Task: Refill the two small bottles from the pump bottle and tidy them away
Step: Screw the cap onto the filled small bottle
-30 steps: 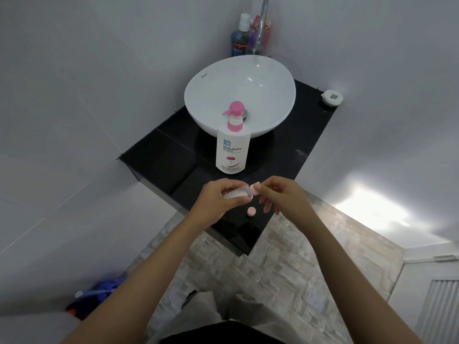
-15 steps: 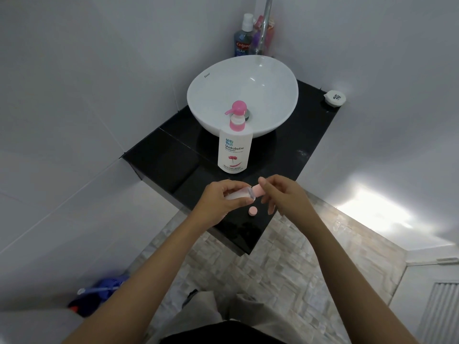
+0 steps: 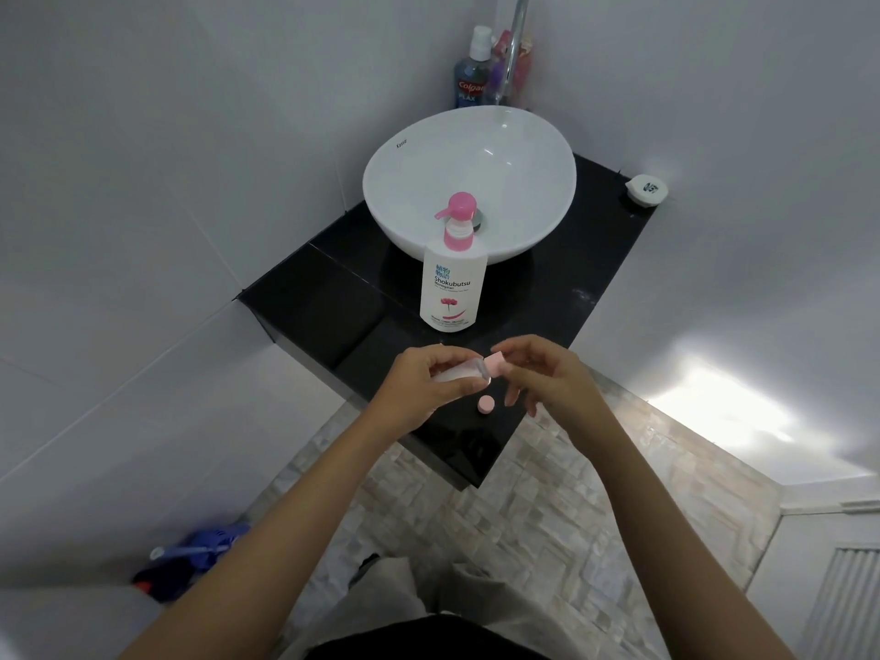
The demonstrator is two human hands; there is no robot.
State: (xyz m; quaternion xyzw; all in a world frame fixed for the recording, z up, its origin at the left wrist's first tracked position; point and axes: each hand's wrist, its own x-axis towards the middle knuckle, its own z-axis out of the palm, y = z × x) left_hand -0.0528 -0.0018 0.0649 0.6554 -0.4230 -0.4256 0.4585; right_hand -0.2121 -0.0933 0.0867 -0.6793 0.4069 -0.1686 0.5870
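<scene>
L hand (image 3: 431, 381) grips 1 small bottle (image 3: 457, 373) lying sideways, neck pointing right; R hand (image 3: 547, 373) fingers pinch pink cap (image 3: 495, 363). 1 pump bottle (image 3: 452, 283) upright, 1 loose cap (image 3: 486, 403).

**One head-worn wide view, looking down over a corner counter**

A single camera sits on the person's head and faces forward and steeply down. Both forearms run up from the bottom edge to the hands, the left hand (image 3: 431, 379) and the right hand (image 3: 547, 373), which meet close below the lens at mid-frame, over the near edge of the black counter (image 3: 305, 297). Farther off, the pump bottle (image 3: 452, 283) and the white basin (image 3: 469, 183) stand nearer the top, with the tap and wall corner at the upper edge. The wide lens bends the walls outward; the tiled floor (image 3: 547, 507) and the person's lap fill the lower part. No second view shares the scene
</scene>
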